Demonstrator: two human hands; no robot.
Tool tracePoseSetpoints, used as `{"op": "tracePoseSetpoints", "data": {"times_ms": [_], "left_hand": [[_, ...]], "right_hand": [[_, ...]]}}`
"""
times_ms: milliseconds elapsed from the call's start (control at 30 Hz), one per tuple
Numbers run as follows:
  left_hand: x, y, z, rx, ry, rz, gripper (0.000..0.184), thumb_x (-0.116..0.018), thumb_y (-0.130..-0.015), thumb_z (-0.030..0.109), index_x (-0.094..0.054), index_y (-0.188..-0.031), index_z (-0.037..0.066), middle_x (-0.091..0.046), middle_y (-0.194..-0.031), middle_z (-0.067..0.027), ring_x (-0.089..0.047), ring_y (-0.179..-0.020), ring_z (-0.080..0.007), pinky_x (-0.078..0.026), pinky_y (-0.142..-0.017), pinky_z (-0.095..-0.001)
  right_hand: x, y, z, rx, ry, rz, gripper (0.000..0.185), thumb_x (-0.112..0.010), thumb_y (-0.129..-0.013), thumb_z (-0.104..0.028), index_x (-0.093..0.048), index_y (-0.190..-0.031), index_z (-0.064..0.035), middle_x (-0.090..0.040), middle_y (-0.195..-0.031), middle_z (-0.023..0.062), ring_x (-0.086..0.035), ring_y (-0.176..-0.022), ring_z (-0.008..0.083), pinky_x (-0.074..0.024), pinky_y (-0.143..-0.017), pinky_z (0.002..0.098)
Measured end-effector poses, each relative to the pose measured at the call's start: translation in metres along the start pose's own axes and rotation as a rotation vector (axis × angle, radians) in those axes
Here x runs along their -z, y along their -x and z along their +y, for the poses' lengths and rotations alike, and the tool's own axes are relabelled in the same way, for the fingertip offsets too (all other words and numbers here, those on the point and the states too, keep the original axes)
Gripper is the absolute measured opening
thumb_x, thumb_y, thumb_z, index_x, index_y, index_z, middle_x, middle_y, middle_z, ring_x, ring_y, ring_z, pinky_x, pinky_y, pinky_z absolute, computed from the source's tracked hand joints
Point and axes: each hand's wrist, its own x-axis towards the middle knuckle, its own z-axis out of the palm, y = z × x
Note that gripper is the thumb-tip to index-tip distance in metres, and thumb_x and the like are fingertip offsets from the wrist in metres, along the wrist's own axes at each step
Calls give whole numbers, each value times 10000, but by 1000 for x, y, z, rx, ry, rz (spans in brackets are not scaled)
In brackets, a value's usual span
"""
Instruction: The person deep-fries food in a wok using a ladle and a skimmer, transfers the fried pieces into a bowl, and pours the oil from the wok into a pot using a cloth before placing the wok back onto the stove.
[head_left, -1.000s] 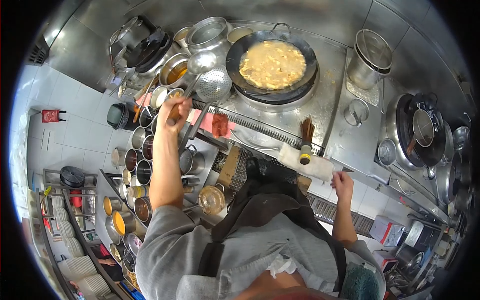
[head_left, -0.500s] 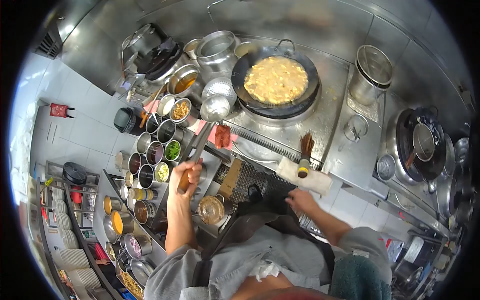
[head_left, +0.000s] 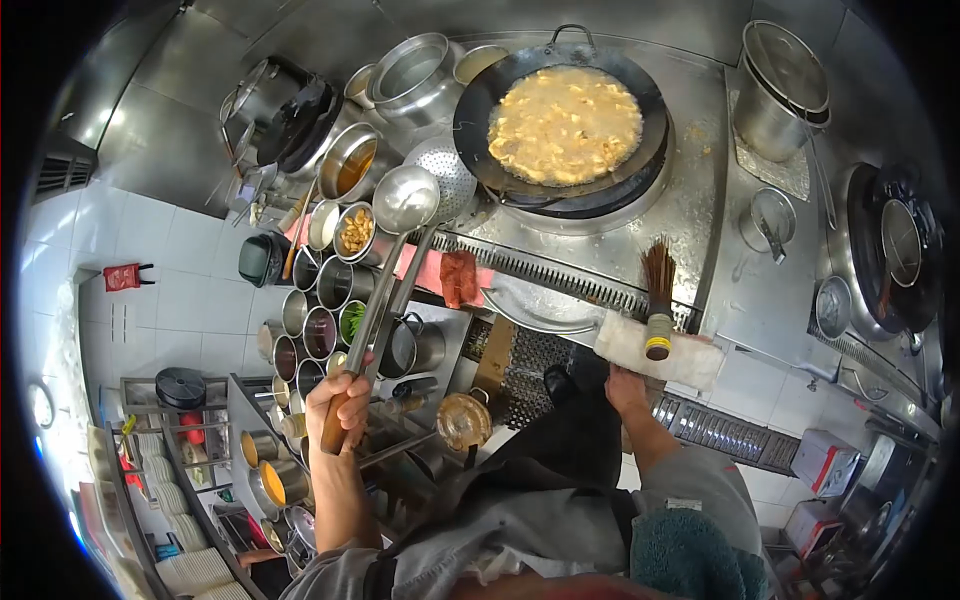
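Observation:
My left hand is wrapped round the wooden handle of a long metal ladle. The ladle's bowl is beside a perforated strainer, whose handle runs down close to the ladle's; whether my fingers hold it too, I cannot tell. My right hand is at the lower edge of a folded white cloth on the stove's front edge, its fingers mostly hidden. Across the cloth lies a bristle brush. Beyond, a wok holds a bubbling, pale yellow-brown liquid with pieces in it.
Metal pots of ingredients crowd the left side. Red-brown folded cloth lies at the stove's front edge. To the right are a tall pot with a sieve, a small pot and another wok. Stacked plates fill shelves lower left.
My view has shifted. My left hand has moved down and left in view, the ladle bowl up and left over the strainer's edge. My right hand has come up to the white cloth.

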Motion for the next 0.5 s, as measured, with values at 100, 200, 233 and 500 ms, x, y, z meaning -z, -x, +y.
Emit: {"op": "tracePoseSetpoints", "data": {"times_ms": [100, 200, 233, 500], "left_hand": [[-4, -6, 1, -32, 13, 48, 433, -469, -838, 63, -399, -1219, -131, -449, -727, -89, -449, -425, -107, -415, -352, -218], [-7, -14, 11, -19, 18, 59, 433, -465, -838, 60, -395, -1216, -140, -452, -724, -95, -453, -428, -109, -419, -353, -219], [-7, -18, 13, -7, 35, 45, 433, -461, -838, 58, -392, -1214, -146, -454, -723, -99, -453, -429, -111, -421, -353, -221], [-26, -43, 25, -44, 19, 21, 431, -469, -828, 62, -404, -1202, -143, -466, -725, -96, -444, -433, -105, -404, -341, -214]], "right_hand": [[-22, -6, -3, 133, 199, 265, 476, -400, -846, -167, -416, -1296, -14, -477, -1285, 214, -474, -1178, 339, -332, -1000, 522], [-53, -32, 7, -41, 140, 93, 455, -369, -883, -174, -392, -1319, -46, -459, -1306, 209, -429, -1218, 355, -302, -1035, 499], [-66, -37, 14, 9, 95, 301, 444, -351, -900, -187, -392, -1322, -57, -448, -1319, 200, -399, -1239, 363, -284, -1050, 491], [54, 40, -21, 48, 9, -226, 431, -529, -857, -323, -542, -1166, -22, -593, -1101, 204, -554, -1067, 298, -420, -917, 420]]}}
